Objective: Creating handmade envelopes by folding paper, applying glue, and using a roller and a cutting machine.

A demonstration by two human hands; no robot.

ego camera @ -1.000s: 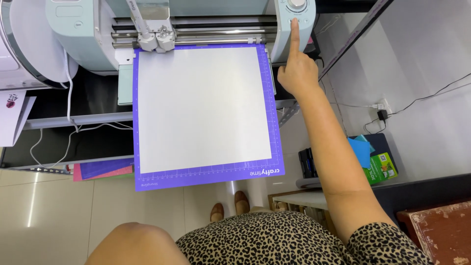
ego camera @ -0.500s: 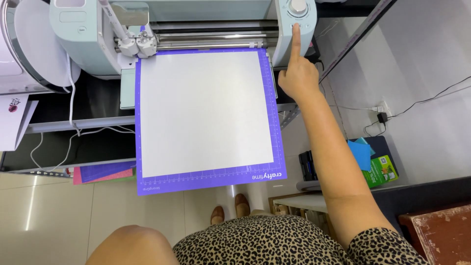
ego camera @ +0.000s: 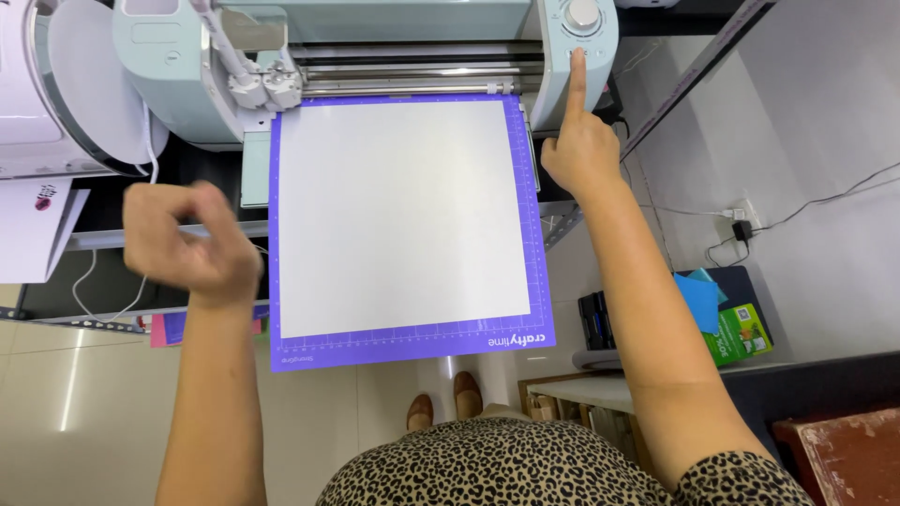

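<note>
purple cutting mat lies flat, long axis running into the cutting machine.

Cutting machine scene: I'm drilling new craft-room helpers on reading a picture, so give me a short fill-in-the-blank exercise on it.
1. The right hand presses the cutting machine with its ____ finger.
2. The white sheet lies on a mat whose colour is ____.
3. The left hand holds ____ and hangs in the air beside the mat.
4. The tool carriage sits at the ____ end of its rail, as the head view shows it.

Missing words: index; purple; nothing; left
</note>
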